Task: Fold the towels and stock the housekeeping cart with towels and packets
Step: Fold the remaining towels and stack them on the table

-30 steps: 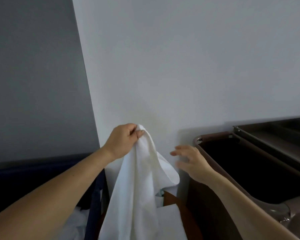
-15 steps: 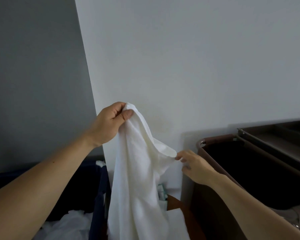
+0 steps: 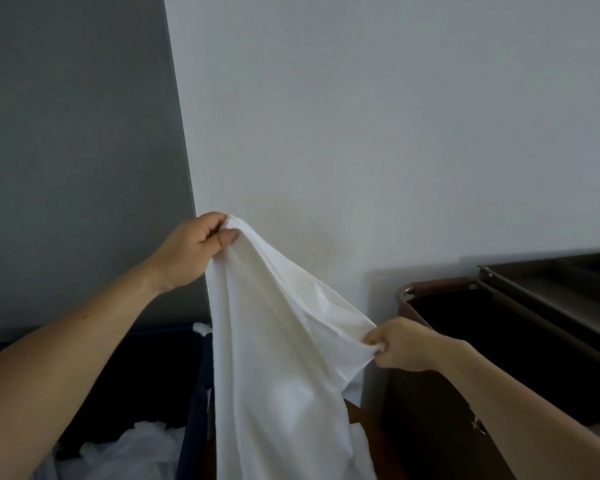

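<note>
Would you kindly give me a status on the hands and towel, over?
Left hand grips white towel at its top; right hand pinches its side edge. Towel hangs unfolded between blue bin and brown cart. Nothing seen blocking.

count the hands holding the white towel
2. The left hand pinches the white towel at its top; the right hand pinches an edge lower down, beside the brown cart.

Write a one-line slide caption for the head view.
Left hand and right hand pinch a white towel held up before a pale wall, brown cart at right.
</note>
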Tool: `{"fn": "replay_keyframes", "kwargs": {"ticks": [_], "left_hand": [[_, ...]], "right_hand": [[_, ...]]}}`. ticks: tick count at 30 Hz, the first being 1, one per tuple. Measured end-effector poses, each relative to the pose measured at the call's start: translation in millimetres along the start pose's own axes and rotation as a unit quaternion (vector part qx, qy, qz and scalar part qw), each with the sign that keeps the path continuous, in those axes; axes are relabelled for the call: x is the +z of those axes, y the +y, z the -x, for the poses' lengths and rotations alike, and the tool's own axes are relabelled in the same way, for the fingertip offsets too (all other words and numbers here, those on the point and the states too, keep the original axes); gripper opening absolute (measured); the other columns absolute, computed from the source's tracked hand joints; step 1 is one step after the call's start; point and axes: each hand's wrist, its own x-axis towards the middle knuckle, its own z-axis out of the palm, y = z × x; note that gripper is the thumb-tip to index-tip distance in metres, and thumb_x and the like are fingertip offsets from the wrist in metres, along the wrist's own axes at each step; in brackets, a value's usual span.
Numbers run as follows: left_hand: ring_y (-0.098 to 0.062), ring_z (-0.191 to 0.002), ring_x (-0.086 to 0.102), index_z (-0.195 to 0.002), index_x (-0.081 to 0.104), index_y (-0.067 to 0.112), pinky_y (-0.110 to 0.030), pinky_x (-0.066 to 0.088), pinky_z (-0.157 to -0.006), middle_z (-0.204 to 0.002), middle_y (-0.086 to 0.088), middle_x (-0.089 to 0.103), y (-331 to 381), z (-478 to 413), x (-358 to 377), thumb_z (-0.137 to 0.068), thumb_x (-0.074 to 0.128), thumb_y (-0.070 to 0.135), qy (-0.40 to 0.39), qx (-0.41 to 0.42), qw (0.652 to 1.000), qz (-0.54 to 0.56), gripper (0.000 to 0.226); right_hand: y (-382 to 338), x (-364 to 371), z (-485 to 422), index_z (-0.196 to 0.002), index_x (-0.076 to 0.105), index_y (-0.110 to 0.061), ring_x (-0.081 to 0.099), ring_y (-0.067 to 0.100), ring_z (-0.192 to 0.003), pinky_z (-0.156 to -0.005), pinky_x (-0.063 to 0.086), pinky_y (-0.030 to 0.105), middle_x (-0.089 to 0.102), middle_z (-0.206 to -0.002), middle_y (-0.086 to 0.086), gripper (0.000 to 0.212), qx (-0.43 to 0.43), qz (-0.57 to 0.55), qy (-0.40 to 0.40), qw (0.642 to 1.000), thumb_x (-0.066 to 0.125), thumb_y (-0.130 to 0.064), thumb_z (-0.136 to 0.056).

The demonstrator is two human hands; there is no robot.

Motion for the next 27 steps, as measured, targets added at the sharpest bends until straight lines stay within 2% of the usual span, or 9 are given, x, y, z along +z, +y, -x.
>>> {"fn": "replay_keyframes", "kwargs": {"ticks": [3, 6, 9, 12, 14, 17, 21, 24, 27], "left_hand": [[-0.029, -0.09, 0.058, -0.104, 0.063, 0.009, -0.04, 0.048, -0.086, -0.097, -0.012, 0.065, -36.9, 0.8, -15.4, -0.101, 0.052, 0.02, 0.052, -0.055, 0.997, -0.006, 0.016], [-0.021, -0.088, 0.054, -0.1, 0.064, 0.013, -0.037, 0.049, -0.083, -0.092, -0.005, 0.062, -52.5, -1.2, -21.2, -0.101, 0.051, 0.015, 0.093, -0.095, 0.987, 0.085, 0.013], [-0.022, -0.088, 0.057, -0.102, 0.065, 0.013, -0.041, 0.052, -0.083, -0.094, -0.007, 0.063, -48.6, -15.0, -29.3, -0.101, 0.053, 0.019, 0.144, -0.122, 0.97, 0.154, 0.013], [-0.014, -0.079, 0.059, -0.093, 0.065, 0.024, -0.032, 0.051, -0.073, -0.089, 0.001, 0.064, -34.9, -28.4, -43.3, -0.101, 0.053, 0.024, 0.195, -0.1, 0.947, 0.237, 0.015], [-0.013, -0.08, 0.059, -0.093, 0.065, 0.024, -0.031, 0.053, -0.073, -0.091, 0.002, 0.064, -34.3, -27.6, -47.3, -0.101, 0.052, 0.026, 0.208, -0.099, 0.938, 0.259, 0.015], [-0.014, -0.083, 0.062, -0.095, 0.065, 0.023, -0.027, 0.057, -0.074, -0.092, 0.002, 0.066, -47.5, -14.4, -43.7, -0.101, 0.052, 0.027, 0.161, -0.115, 0.954, 0.225, 0.015], [-0.013, -0.086, 0.062, -0.101, 0.065, 0.018, -0.027, 0.054, -0.078, -0.097, -0.001, 0.067, -44.1, -19.9, -43.4, -0.102, 0.049, 0.029, 0.169, -0.105, 0.951, 0.237, 0.02], [-0.013, -0.081, 0.058, -0.095, 0.062, 0.018, -0.024, 0.052, -0.07, -0.09, 0.0, 0.063, -33.8, -28.0, -40.0, -0.104, 0.047, 0.023, 0.179, -0.122, 0.944, 0.249, 0.018], [-0.012, -0.081, 0.065, -0.096, 0.065, 0.022, -0.023, 0.055, -0.068, -0.092, 0.003, 0.068, -37.8, -24.0, -36.3, -0.103, 0.048, 0.027, 0.132, -0.14, 0.949, 0.248, 0.019]], "right_hand": [[-11.0, -41.3, 19.0, -0.094, 0.07, -0.019, 0.065, 0.013, -0.08, -0.074, 0.052, 0.026, 0.069, -0.085, -0.004, 0.011, -0.027, -0.029, 0.031, 0.999, 0.062, -0.022, -0.086], [-34.2, -87.4, 31.9, -0.076, 0.062, -0.026, 0.056, 0.001, -0.069, -0.063, 0.04, 0.013, 0.061, -0.069, -0.012, 0.018, -0.051, -0.048, 0.051, 0.996, 0.065, -0.023, -0.093], [-52.4, -140.1, 40.6, -0.077, 0.061, -0.027, 0.057, 0.007, -0.074, -0.066, 0.04, 0.02, 0.062, -0.077, -0.008, 0.023, -0.062, 0.023, 0.14, 0.988, 0.063, -0.043, -0.093], [-66.3, -176.9, 53.0, -0.083, 0.067, -0.031, 0.061, 0.008, -0.081, -0.071, 0.046, 0.018, 0.069, -0.09, -0.01, 0.022, -0.091, -0.031, 0.307, 0.947, 0.071, -0.052, -0.081], [-78.9, -180.1, 58.6, -0.085, 0.066, -0.031, 0.058, 0.008, -0.077, -0.071, 0.043, 0.024, 0.063, -0.078, -0.017, 0.029, -0.073, 0.064, 0.275, 0.957, 0.068, -0.06, -0.079], [-87.5, -186.4, 67.8, -0.095, 0.069, -0.033, 0.05, -0.005, -0.069, -0.064, 0.035, 0.014, 0.054, -0.069, -0.022, 0.027, -0.054, 0.178, 0.167, 0.968, 0.066, -0.058, -0.083], [-90.0, -210.5, 81.4, -0.074, 0.067, -0.03, 0.054, -0.001, -0.058, -0.056, 0.039, 0.01, 0.062, -0.062, -0.018, 0.019, -0.113, -0.002, 0.318, 0.941, 0.074, -0.047, -0.077], [-94.7, -200.9, 69.8, -0.071, 0.063, -0.023, 0.051, 0.007, -0.055, -0.052, 0.037, 0.02, 0.059, -0.059, -0.01, 0.021, -0.061, 0.005, 0.309, 0.949, 0.076, -0.035, -0.082], [-87.0, -202.0, 68.0, -0.069, 0.061, -0.027, 0.049, 0.0, -0.047, -0.045, 0.032, 0.014, 0.055, -0.052, -0.014, 0.021, -0.045, -0.026, 0.358, 0.932, 0.078, -0.035, -0.079]]}}
